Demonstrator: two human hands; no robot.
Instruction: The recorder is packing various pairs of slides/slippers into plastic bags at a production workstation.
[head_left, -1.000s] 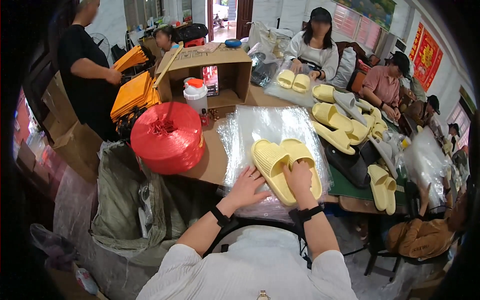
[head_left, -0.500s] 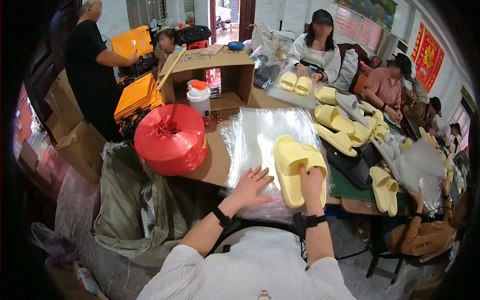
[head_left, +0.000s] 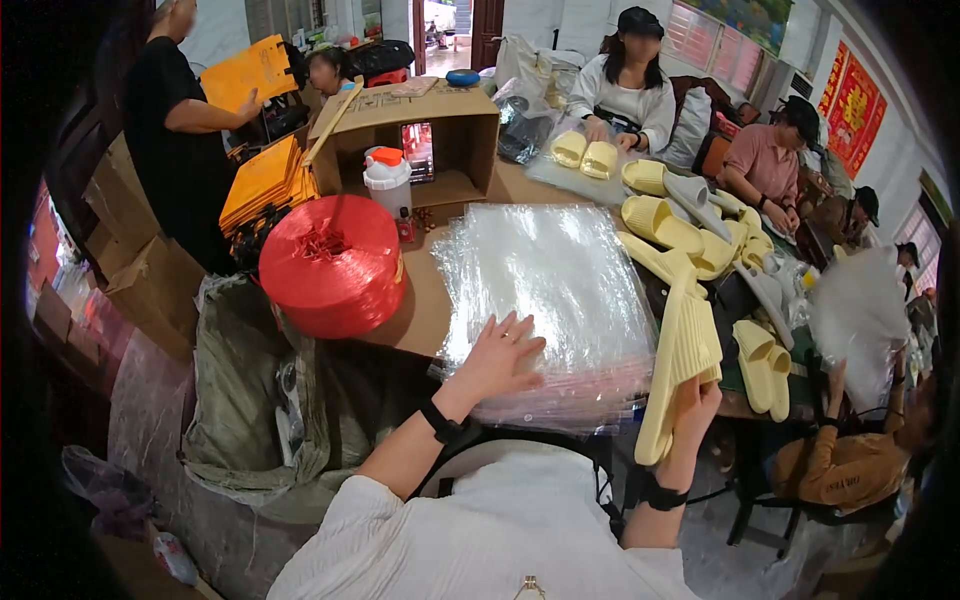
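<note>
The pair of pale yellow slippers [head_left: 680,370] is pressed together and stands on edge, ribbed sole outward, toes up toward 12 o'clock and heels down, tilted a little to the left. It is off the counter [head_left: 415,305], at the right edge of the stack of clear plastic bags [head_left: 550,290], with its lower end in the right hand [head_left: 695,415]. The stack of bags is thick, glossy and crinkled, lying flat on the counter; its near edge bulges over the counter's rim, and the left hand [head_left: 495,360] rests spread on its corner at 7 o'clock
</note>
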